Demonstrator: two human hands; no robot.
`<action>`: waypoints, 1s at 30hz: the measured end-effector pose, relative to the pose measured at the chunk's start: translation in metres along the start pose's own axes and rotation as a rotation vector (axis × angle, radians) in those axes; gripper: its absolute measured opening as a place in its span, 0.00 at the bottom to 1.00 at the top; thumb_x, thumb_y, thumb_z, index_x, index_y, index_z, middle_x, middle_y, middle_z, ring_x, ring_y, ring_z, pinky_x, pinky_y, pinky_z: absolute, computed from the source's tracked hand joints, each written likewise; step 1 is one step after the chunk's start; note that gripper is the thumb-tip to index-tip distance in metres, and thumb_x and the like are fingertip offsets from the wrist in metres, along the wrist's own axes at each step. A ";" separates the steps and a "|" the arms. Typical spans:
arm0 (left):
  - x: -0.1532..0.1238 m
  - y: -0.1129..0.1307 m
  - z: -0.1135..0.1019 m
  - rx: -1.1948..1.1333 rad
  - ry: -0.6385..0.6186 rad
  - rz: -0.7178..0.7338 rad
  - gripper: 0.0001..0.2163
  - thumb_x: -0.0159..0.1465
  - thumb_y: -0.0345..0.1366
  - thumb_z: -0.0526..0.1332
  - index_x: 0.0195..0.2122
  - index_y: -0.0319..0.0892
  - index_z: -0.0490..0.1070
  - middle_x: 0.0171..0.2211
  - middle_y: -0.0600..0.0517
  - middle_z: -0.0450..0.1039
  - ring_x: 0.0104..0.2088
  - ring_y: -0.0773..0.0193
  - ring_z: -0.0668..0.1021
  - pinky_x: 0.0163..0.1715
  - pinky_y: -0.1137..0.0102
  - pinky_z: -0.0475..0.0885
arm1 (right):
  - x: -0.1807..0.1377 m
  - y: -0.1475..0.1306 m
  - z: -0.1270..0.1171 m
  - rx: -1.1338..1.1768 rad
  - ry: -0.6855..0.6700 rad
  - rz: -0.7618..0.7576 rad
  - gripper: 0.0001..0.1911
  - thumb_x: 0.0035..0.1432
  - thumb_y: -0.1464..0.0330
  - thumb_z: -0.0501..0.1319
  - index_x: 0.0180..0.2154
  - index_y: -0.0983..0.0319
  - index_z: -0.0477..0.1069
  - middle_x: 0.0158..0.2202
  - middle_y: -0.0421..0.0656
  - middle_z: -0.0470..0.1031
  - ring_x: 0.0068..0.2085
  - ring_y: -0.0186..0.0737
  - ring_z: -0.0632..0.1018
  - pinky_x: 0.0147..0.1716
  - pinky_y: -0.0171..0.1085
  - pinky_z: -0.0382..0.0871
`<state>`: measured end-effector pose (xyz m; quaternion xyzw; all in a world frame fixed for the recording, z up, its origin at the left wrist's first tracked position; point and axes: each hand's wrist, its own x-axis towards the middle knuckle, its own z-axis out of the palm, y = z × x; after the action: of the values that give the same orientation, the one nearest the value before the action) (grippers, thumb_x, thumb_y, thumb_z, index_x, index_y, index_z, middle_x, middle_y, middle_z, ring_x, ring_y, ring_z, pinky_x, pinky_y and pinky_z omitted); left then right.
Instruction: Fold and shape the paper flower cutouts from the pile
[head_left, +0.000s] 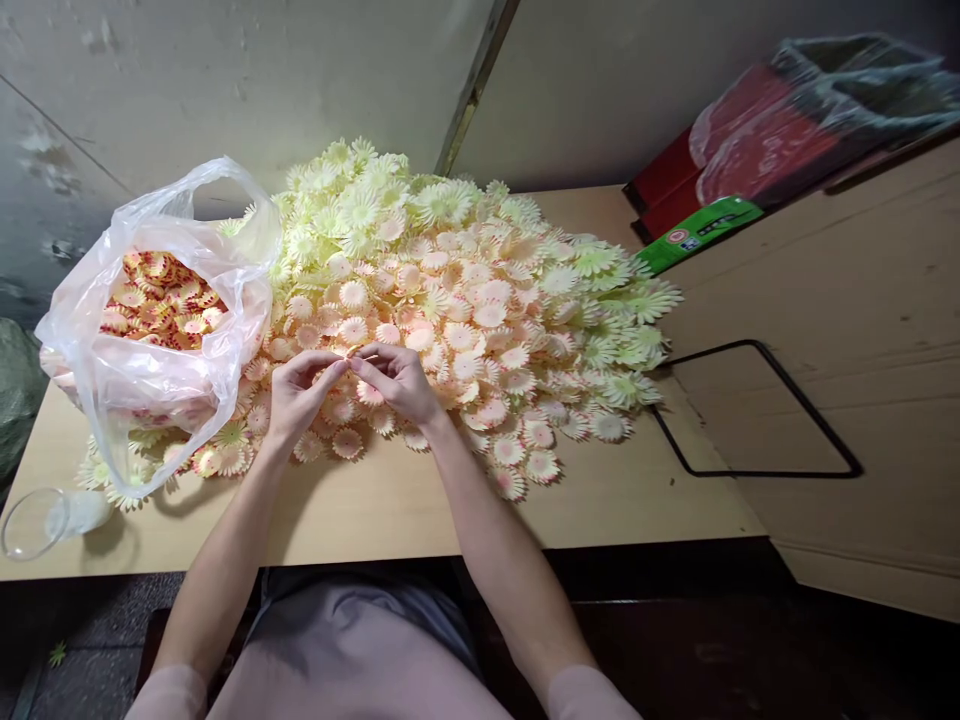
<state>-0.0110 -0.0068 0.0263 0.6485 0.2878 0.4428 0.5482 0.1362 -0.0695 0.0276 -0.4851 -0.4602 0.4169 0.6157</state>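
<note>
A big heap of pale yellow and pink artificial flower heads [465, 300] covers the middle of the wooden table [390, 510]. My left hand [298, 392] and my right hand [397, 380] meet over the heap's near edge, fingertips pinched together on a small flower piece [351, 357] between them. The piece is tiny and mostly hidden by my fingers. A clear plastic bag [161, 330] with red and yellow flower centres [161, 300] stands just left of my left hand.
A clear plastic cup [45, 520] lies on its side at the table's near left corner. To the right is a wooden panel with a black wire frame [757, 410]. Red and green packaging under plastic [765, 140] sits at the back right.
</note>
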 end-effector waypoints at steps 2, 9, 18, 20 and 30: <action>0.000 -0.001 -0.001 0.007 -0.002 -0.015 0.08 0.56 0.39 0.68 0.33 0.40 0.79 0.32 0.49 0.78 0.32 0.65 0.77 0.36 0.71 0.71 | 0.000 0.001 0.000 -0.012 -0.006 0.002 0.15 0.51 0.57 0.67 0.31 0.63 0.73 0.22 0.37 0.67 0.22 0.28 0.63 0.20 0.31 0.54; 0.001 -0.008 -0.005 -0.177 -0.002 -0.124 0.09 0.55 0.40 0.69 0.32 0.41 0.79 0.30 0.51 0.77 0.32 0.66 0.76 0.36 0.72 0.70 | 0.000 0.000 -0.001 -0.025 0.011 0.016 0.17 0.50 0.55 0.67 0.30 0.63 0.73 0.24 0.39 0.70 0.24 0.30 0.66 0.22 0.32 0.56; 0.008 -0.012 -0.010 -0.373 0.085 -0.213 0.09 0.54 0.40 0.70 0.29 0.40 0.76 0.27 0.54 0.73 0.28 0.72 0.73 0.34 0.76 0.70 | 0.001 0.004 -0.009 0.079 0.084 0.025 0.14 0.49 0.58 0.67 0.28 0.62 0.71 0.23 0.37 0.65 0.24 0.29 0.64 0.21 0.31 0.55; 0.013 -0.014 -0.013 -0.386 0.193 -0.155 0.10 0.55 0.42 0.69 0.29 0.41 0.75 0.27 0.55 0.71 0.28 0.71 0.72 0.34 0.75 0.70 | 0.002 0.008 -0.013 0.163 0.145 0.020 0.13 0.49 0.59 0.67 0.28 0.62 0.71 0.25 0.37 0.65 0.23 0.29 0.64 0.20 0.31 0.55; 0.006 -0.002 -0.007 0.026 0.098 0.057 0.09 0.56 0.41 0.68 0.33 0.41 0.78 0.36 0.48 0.75 0.38 0.64 0.76 0.40 0.71 0.70 | 0.001 0.000 -0.006 -0.009 0.068 -0.009 0.14 0.51 0.59 0.67 0.29 0.63 0.72 0.21 0.36 0.63 0.21 0.28 0.60 0.19 0.32 0.50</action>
<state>-0.0147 0.0017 0.0256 0.6410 0.3013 0.4856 0.5123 0.1417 -0.0701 0.0267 -0.4997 -0.4430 0.3955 0.6306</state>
